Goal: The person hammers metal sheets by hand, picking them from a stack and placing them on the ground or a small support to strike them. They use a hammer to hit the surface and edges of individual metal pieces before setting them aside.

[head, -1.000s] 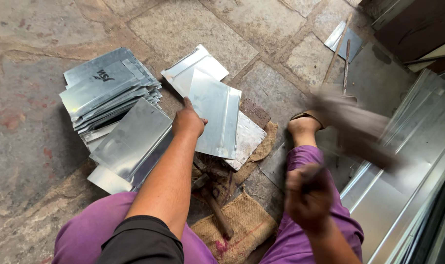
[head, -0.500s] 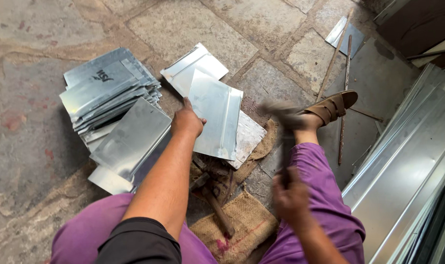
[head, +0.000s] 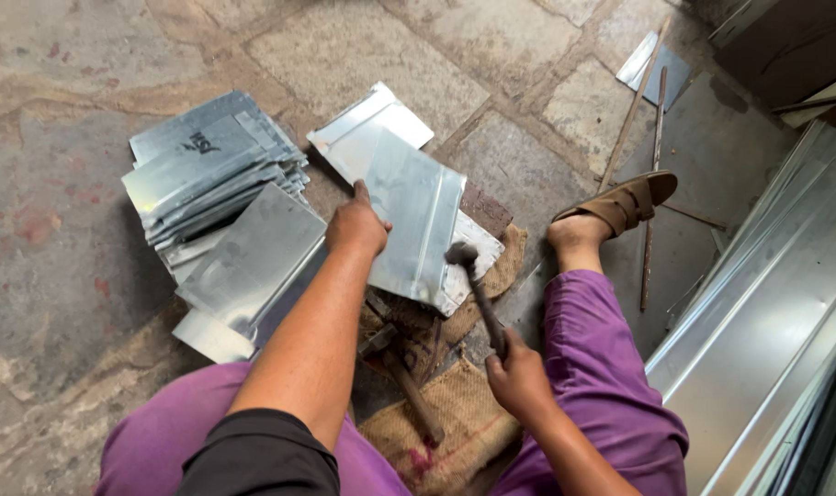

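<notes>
Head view: a thin, flat, rectangular metal sheet (head: 416, 225), shiny grey with a raised fold along its right edge, lies just above the frame's centre. Its lower end rests over a dark block (head: 484, 209) and coarse brown burlap (head: 455, 432) on the stone floor (head: 60, 276). The left hand (head: 355, 225) presses on the sheet's left edge, fingers curled over it, thumb pointing to twelve o'clock. The right hand (head: 517, 377), at five o'clock from the sheet, is closed around the thin handle of a hammer (head: 478, 292). The hammer's dark, blunt head sits at the sheet's lower right corner; whether it touches cannot be told.

At nine o'clock from the sheet is a fanned stack of similar sheets (head: 207, 179), smooth and reflective, with more loose ones below it. A second hammer (head: 404, 377) with a wooden handle lies on the burlap at six o'clock. At three o'clock a foot in a brown sandal (head: 625, 204) rests on the floor, the legs in purple cloth. Long folded metal strips (head: 776, 312) run along the right edge. Two thin rods (head: 655, 156) lie at one o'clock. The floor is rough, mottled stone slabs with sandy joints.
</notes>
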